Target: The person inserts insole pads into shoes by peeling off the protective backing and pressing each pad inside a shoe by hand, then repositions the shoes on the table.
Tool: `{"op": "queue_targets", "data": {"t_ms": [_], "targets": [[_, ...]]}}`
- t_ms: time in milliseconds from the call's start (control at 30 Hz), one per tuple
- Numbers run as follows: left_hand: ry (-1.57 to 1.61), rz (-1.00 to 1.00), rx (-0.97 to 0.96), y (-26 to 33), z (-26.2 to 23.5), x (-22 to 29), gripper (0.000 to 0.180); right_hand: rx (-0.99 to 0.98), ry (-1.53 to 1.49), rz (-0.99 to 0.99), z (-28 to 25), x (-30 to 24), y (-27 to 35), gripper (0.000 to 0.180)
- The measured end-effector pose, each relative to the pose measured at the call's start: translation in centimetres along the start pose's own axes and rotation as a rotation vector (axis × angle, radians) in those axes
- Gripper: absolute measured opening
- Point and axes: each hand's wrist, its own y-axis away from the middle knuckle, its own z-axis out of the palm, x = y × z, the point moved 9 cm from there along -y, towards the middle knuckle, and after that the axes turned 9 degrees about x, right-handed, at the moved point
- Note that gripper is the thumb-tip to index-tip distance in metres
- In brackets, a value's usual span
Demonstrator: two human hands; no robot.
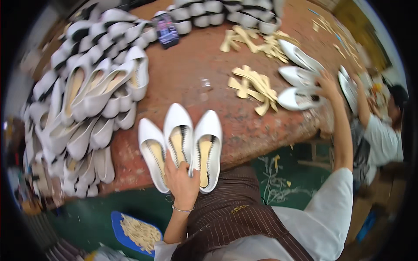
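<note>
My left hand (182,180) grips three white pointed flat shoes (179,141) by their heels, fanned out toes away from me, at the near edge of the reddish worktable (191,78). My right arm stretches far to the right, and my right hand (327,85) closes on white flat shoes (299,82) stacked at the table's right edge. Cream cross-shaped insole pieces (254,87) lie between the two groups of shoes.
A big heap of white flat shoes (87,100) fills the table's left side, with more along the back (217,13). A phone (166,29) lies at the far edge. Another person (383,130) works at right. A blue tray of small pale pieces (135,232) sits on the green floor.
</note>
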Motion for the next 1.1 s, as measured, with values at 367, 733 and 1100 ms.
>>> {"op": "queue_targets", "data": {"t_ms": [367, 733, 1100], "targets": [[-0.035, -0.101, -0.033, 0.2, -1.7, -2.0, 0.024, 0.254, -0.194, -0.108, 0.9, 2.9, 0.6, 0.020], [0.719, -0.254, -0.596, -11.6, -20.0, -1.7, 0.011, 0.477, -0.312, -0.236, -10.8, -0.1, 2.1, 0.018], [-0.074, 0.277, 0.304, -28.4, -39.1, -6.1, 0.031, 0.593, -0.251, -0.256, -27.3, -14.0, 8.4, 0.020]]}}
